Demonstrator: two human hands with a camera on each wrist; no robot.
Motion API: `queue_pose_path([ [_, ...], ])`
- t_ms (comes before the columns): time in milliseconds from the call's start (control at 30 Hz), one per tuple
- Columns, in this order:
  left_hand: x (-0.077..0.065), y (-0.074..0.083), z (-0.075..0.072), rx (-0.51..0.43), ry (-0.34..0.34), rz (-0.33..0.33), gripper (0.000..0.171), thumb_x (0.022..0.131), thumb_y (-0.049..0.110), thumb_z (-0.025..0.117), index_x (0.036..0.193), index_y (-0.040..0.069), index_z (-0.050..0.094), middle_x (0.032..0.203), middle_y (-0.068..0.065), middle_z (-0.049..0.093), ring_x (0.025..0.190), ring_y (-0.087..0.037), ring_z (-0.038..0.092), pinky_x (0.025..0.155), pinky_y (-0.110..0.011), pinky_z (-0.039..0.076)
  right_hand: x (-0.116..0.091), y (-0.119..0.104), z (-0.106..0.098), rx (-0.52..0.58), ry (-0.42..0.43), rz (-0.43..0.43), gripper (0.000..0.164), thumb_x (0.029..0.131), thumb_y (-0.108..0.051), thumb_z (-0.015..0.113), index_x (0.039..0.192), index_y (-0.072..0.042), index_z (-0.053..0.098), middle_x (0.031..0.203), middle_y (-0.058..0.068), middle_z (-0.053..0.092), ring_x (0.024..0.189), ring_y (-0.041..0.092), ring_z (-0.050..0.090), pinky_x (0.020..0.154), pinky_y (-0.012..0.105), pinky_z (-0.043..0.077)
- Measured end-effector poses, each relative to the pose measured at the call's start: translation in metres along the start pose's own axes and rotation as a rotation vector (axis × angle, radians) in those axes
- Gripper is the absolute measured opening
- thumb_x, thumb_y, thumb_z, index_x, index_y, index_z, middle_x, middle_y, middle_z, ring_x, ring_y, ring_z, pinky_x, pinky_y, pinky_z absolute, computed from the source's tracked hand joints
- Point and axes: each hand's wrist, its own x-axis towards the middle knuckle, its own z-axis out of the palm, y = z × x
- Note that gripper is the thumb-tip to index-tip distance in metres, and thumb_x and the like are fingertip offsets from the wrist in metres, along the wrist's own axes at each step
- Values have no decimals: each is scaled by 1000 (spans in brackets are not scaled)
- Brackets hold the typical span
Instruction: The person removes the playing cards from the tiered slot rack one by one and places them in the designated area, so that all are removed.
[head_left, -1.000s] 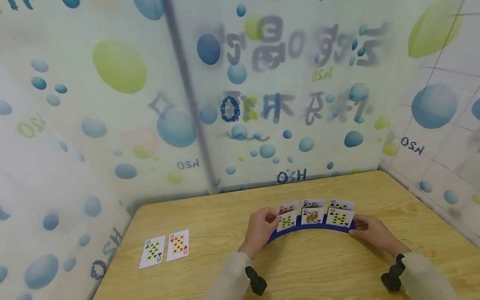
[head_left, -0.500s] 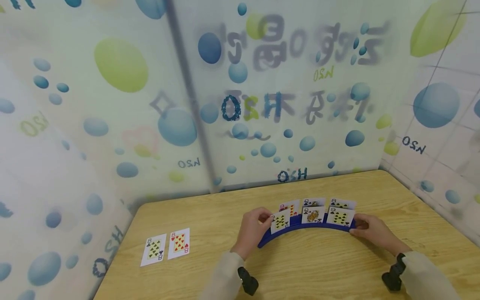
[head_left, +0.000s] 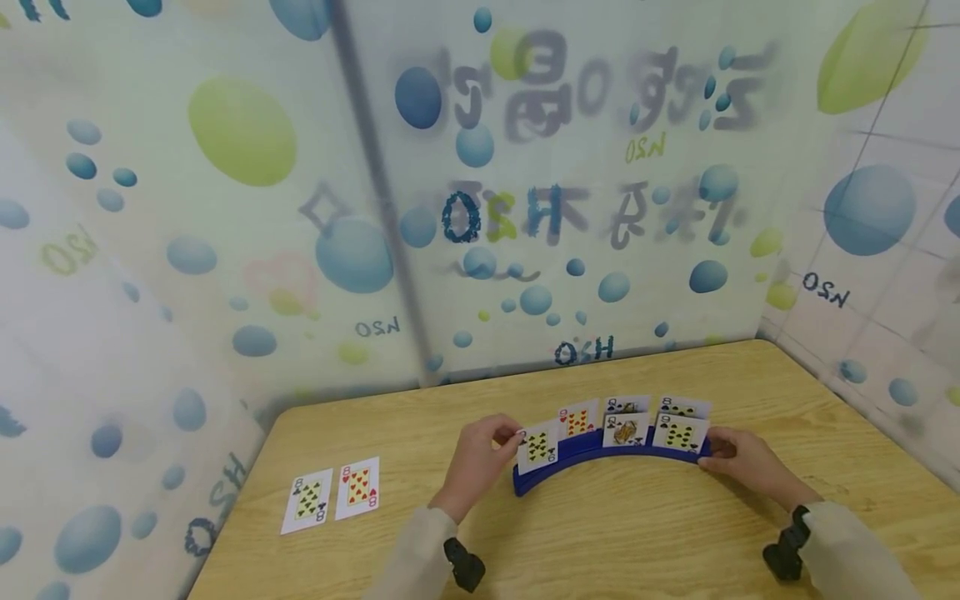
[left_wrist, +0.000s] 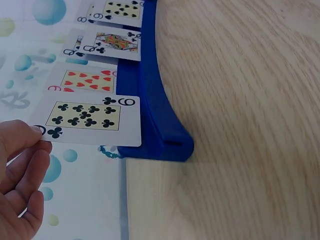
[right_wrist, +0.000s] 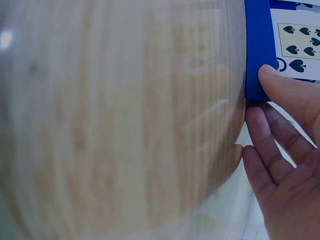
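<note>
My left hand [head_left: 480,458] pinches a club playing card [left_wrist: 85,118], which looks like a nine, by its corner between thumb and forefinger. Its lower edge overlaps the left end of the curved blue card holder [left_wrist: 160,107]. At the holder's other end, my right hand [head_left: 742,462] grips the tip, thumb [right_wrist: 280,82] on the front face and fingers behind. A heart card [head_left: 579,419] stands alone in the back row at left. Further right, a queen of clubs [head_left: 626,432] and a spade nine [head_left: 681,435] stand in front, each with another card behind.
Two eights, one of clubs [head_left: 307,500] and one of hearts [head_left: 357,488], lie face up on the wooden table [head_left: 420,542] at left. A patterned curtain [head_left: 480,292] hangs behind the table and along its sides.
My left hand has slid the club card leftward, from in front of the heart card to the holder's left end, uncovering the heart card. My right hand has stayed at the holder's right end.
</note>
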Motion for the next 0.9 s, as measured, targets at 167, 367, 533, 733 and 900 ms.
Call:
queue_pose_path([
  [167,-3,-1,-14,-2,3,18,4,88,13,62,88,14,66,77,7,63,69,-4,56,63,-23,47,-1,-2,0,4,-1,2,44,80,-12,70,112,14,53,96,16,62,84,25,59,67,34,48],
  [367,-5,-9,-32,8,2,9,5,88,12,62,91,14,65,79,7,63,70,-5,56,63,-24,47,0,1,1,6,-2,5,45,80,-13,70,113,13,53,97,16,62,85,25,59,69,35,49],
  [533,-7,-18,-50,24,11,-26,7,87,11,63,92,14,66,79,8,63,70,-5,56,65,-25,48,0,1,1,7,2,5,46,80,-13,70,113,14,53,97,17,62,85,27,60,70,37,49],
  [733,-10,-31,-70,48,33,-79,8,85,10,65,92,15,66,78,8,64,69,-5,58,67,-28,49,0,-1,1,8,0,11,45,80,-12,70,113,13,53,99,17,62,87,27,59,71,38,49],
  [900,-15,-42,-87,88,18,-119,10,85,11,65,94,14,66,80,8,64,73,-7,58,70,-33,48,0,0,1,3,0,4,46,80,-12,70,113,14,53,98,18,62,86,28,59,71,39,49],
])
